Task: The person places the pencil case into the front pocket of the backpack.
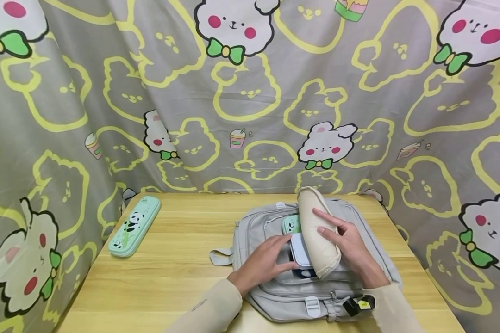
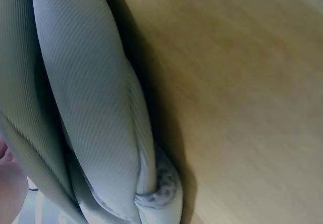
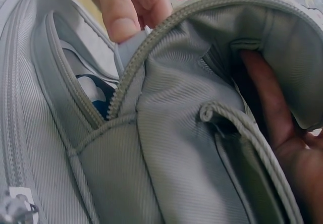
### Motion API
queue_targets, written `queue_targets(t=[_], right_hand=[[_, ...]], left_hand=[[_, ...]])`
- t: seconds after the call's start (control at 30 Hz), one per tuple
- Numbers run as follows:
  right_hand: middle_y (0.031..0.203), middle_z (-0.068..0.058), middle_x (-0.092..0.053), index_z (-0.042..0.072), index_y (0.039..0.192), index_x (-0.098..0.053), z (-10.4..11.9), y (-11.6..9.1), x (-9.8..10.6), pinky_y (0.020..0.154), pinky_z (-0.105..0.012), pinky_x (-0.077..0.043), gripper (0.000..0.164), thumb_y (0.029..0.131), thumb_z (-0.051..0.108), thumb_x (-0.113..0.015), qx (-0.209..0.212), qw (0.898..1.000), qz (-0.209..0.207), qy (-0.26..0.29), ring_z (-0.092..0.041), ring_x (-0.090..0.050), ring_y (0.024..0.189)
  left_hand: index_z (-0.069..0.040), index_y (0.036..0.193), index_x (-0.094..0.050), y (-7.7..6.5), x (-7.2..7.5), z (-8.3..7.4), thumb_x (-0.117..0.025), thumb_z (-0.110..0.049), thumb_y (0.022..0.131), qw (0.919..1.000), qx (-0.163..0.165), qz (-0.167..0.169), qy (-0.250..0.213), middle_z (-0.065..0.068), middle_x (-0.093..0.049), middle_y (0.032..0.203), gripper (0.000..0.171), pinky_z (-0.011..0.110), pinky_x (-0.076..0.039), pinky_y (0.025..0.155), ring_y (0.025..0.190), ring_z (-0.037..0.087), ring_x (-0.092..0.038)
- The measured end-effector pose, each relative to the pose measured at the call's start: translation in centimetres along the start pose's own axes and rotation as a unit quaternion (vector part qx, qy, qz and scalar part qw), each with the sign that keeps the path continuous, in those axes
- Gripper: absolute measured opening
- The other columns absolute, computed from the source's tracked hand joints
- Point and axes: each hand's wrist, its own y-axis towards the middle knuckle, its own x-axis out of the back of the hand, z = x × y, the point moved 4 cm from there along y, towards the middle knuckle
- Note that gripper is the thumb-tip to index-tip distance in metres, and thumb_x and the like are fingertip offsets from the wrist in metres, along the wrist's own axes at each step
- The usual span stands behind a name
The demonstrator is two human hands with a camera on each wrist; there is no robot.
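A pale blue box [image 1: 301, 249] sits at the open front pocket of a grey backpack [image 1: 283, 289]. The left hand [image 1: 264, 264] grips it, fingers at the far end and thumb at the near one. The right hand [image 1: 352, 247] holds the pocket's pale flap [image 1: 316, 240] aside, thumb and forefinger apart on its surface. Drawing that flap well back looks wise, since the zip edge [image 3: 126, 88] runs right beside the box and could catch it; an even grip on both ends should help.

The flap covers the box's right side and part of a green case [image 1: 291, 224]. A dark thing [image 1: 305, 272] under the box is too hidden to name. The left wrist view barely catches the hand. Well apart, a panda case [image 1: 134, 226] lies on the table [image 1: 183, 245].
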Motion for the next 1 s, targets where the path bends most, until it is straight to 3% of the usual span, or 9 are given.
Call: queue_targets(t=[0.27,0.5,0.6,0.83,1.0], right_hand=[[0.166,-0.009,-0.052,0.004,0.156,-0.058,0.0,0.2,0.0,0.096,-0.024,-0.062,0.052,0.106,0.013,-0.071,0.004,1.000,-0.005,-0.008,0.003,-0.055,0.134],[0.164,-0.012,-0.052,0.004,0.156,-0.058,0.1,0.2,0.0,0.094,-0.025,-0.062,0.052,0.106,0.012,-0.071,0.004,1.000,-0.006,-0.011,0.000,-0.061,0.127],[0.163,-0.010,-0.053,0.004,0.156,-0.058,0.2,0.2,0.0,0.094,-0.026,-0.063,0.052,0.106,0.012,-0.071,0.004,1.000,-0.002,-0.010,0.000,-0.061,0.126],[0.147,0.021,-0.062,0.004,0.156,-0.058,0.1,-0.1,0.1,0.092,-0.025,-0.063,0.052,0.106,0.012,-0.071,0.006,1.000,-0.001,-0.003,0.000,-0.062,0.125],[0.150,0.017,-0.064,0.005,0.154,-0.061,-0.1,-0.3,0.2,0.089,-0.025,-0.063,0.051,0.105,0.011,-0.072,0.001,1.000,-0.005,0.000,-0.002,-0.064,0.121]], left_hand=[[-0.014,0.169,-0.042,0.8,-0.4,-0.4,-0.069,-0.060,0.101,0.9999,-0.002,0.008,0.008,0.008,-0.058,0.161,0.086,0.043,-0.050,0.122,0.148,0.025,-0.057],[-0.015,0.169,-0.041,0.9,-0.4,-0.4,-0.068,-0.062,0.101,0.9998,-0.004,0.006,0.018,0.008,-0.057,0.162,0.087,0.044,-0.051,0.121,0.147,0.026,-0.058],[-0.016,0.170,-0.041,0.8,-0.3,-0.3,-0.068,-0.063,0.101,0.9998,0.004,0.009,0.018,0.007,-0.057,0.163,0.087,0.045,-0.050,0.122,0.148,0.026,-0.057],[-0.021,0.169,-0.043,0.6,0.0,0.6,-0.068,-0.066,0.100,0.9995,-0.007,0.002,0.031,0.003,-0.058,0.161,0.086,0.044,-0.050,0.122,0.147,0.023,-0.057],[-0.021,0.164,-0.050,0.0,0.9,1.5,-0.073,-0.059,0.100,0.9996,-0.009,-0.010,0.023,0.002,-0.061,0.158,0.078,0.044,-0.050,0.122,0.146,0.022,-0.058]])
